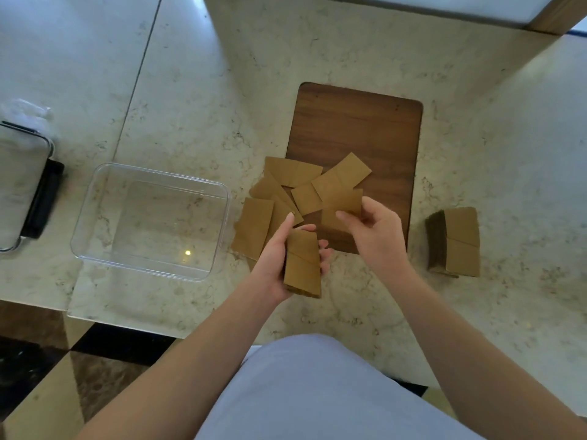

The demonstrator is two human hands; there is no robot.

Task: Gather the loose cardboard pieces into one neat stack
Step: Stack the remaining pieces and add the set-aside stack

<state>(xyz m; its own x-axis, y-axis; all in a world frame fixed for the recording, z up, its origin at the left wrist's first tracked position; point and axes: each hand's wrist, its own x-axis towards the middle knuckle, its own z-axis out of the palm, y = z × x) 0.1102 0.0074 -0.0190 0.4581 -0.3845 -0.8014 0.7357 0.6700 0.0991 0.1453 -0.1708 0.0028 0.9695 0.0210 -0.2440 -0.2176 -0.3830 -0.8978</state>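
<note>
Holding a small bundle of cardboard pieces [302, 265] upright in my left hand [279, 262], fingers and thumb curled round it, near edge of the desk [349, 52]. My right hand [370, 228] pinches one loose piece [344, 201] by its near corner, lifting it off the scatter.

Remaining loose pieces [286, 185] lie overlapping, partly on the wooden board [359, 131], partly on the desk to its left. A finished-looking stack [455, 242] sits apart on the right. A clear plastic tub [152, 220] stands on the left, just beside the leftmost piece [252, 231].

Risks, as I judge them:
- The pinch is at a corner only; the piece could swing or slip as I carry it to the bundle.
- The bundle's edges look uneven; adding a piece askew would spoil the alignment, and a loosened grip would fan it out.
- Overlapping pieces may drag a neighbour along when one is lifted, pushing it off the board's edge or against the tub.
- Two stacks now exist; leaving the bundle separate from the right-hand stack would miss the "one stack" aim.
</note>
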